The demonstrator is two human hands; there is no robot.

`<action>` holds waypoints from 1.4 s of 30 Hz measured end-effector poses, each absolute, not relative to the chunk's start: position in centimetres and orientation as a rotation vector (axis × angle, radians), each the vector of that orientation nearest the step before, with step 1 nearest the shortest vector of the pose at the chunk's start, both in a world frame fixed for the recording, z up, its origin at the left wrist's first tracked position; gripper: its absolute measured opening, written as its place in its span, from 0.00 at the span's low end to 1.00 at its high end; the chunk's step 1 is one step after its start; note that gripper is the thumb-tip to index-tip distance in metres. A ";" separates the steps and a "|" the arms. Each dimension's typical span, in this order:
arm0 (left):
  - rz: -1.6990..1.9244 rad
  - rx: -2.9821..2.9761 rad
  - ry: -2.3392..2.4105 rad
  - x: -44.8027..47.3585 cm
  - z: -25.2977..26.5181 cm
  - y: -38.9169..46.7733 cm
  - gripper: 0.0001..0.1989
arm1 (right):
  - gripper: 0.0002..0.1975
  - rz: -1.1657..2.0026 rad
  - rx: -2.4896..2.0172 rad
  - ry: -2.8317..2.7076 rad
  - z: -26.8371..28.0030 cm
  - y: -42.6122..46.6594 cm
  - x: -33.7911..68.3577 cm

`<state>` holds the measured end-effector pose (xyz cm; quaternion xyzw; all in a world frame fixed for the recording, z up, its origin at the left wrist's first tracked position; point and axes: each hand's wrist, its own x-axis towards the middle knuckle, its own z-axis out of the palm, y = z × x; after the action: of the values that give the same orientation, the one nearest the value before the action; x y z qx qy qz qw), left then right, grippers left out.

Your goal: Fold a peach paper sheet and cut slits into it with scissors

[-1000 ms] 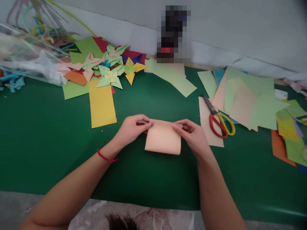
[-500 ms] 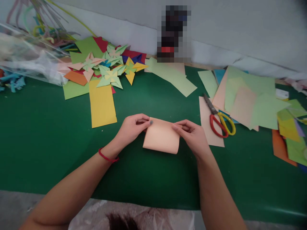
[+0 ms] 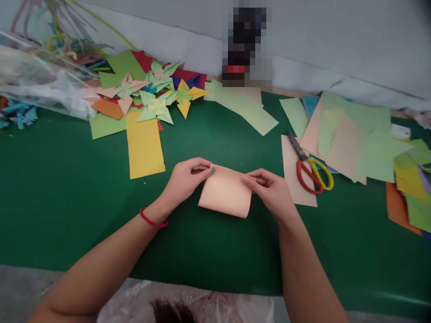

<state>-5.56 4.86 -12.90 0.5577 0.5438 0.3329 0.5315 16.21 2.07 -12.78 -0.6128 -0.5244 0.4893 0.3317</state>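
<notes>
A peach sheet of paper [image 3: 226,190] is bent over on itself, its rounded bend towards me and its edges together on the far side. My left hand [image 3: 190,180] pinches the far left corner between thumb and fingers. At the far right corner my right hand [image 3: 267,186] pinches the same sheet. To the right of that hand, scissors [image 3: 308,166] with one red and one yellow handle lie partly over a flat pale pink paper strip [image 3: 296,179]. A yellow paper rectangle [image 3: 145,148] rests left of my left hand.
Several folded paper stars [image 3: 156,107] lie piled on coloured sheets at the back left, beside a clear plastic container [image 3: 43,85]. Loose green and pink sheets [image 3: 370,130] overlap at the right. The green table [image 3: 208,255] meets a wall [image 3: 303,40] behind.
Both hands keep their pinch on the peach paper. Its bent near edge has tilted slightly down and left. The view has shifted a little.
</notes>
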 end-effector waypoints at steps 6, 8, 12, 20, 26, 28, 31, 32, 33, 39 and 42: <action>0.789 1.343 1.302 -5.6 -12.7 4.9 0.09 | 0.12 1.290 -1.603 -1.388 -12.6 2.1 16.3; 0.787 1.346 1.304 -5.6 -12.7 4.9 0.09 | 0.12 1.288 -1.612 -1.392 -12.6 2.1 16.3; 0.782 1.333 1.314 -5.6 -12.7 4.9 0.09 | 0.11 1.276 -1.627 -1.391 -12.5 2.1 16.3; 0.775 1.325 1.305 -5.6 -12.6 4.9 0.09 | 0.11 1.281 -1.618 -1.366 -12.6 2.1 16.2; 0.779 1.336 1.297 -5.6 -12.6 4.9 0.09 | 0.10 1.284 -1.607 -1.357 -12.8 2.1 16.4; 0.779 1.344 1.290 -5.7 -12.7 4.9 0.09 | 0.10 1.285 -1.604 -1.351 -12.9 2.1 16.4; 0.785 1.362 1.278 -5.7 -12.8 4.9 0.09 | 0.10 1.284 -1.607 -1.353 -12.9 2.1 16.3; 0.789 1.368 1.275 -5.7 -12.8 4.9 0.09 | 0.10 1.283 -1.609 -1.356 -12.9 2.1 16.3; 0.794 1.375 1.273 -5.8 -12.8 4.9 0.09 | 0.10 1.284 -1.611 -1.359 -12.9 2.1 16.3; 0.821 1.390 1.254 -5.8 -12.9 4.8 0.09 | 0.10 1.270 -1.624 -1.376 -12.6 2.0 16.3; 0.826 1.375 1.247 -5.8 -12.8 4.8 0.09 | 0.10 1.263 -1.622 -1.377 -12.6 2.1 16.3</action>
<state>-5.80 4.83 -12.84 0.5751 0.5216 0.3455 0.5270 16.26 2.06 -12.65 -0.6195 -0.5258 0.4821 0.3275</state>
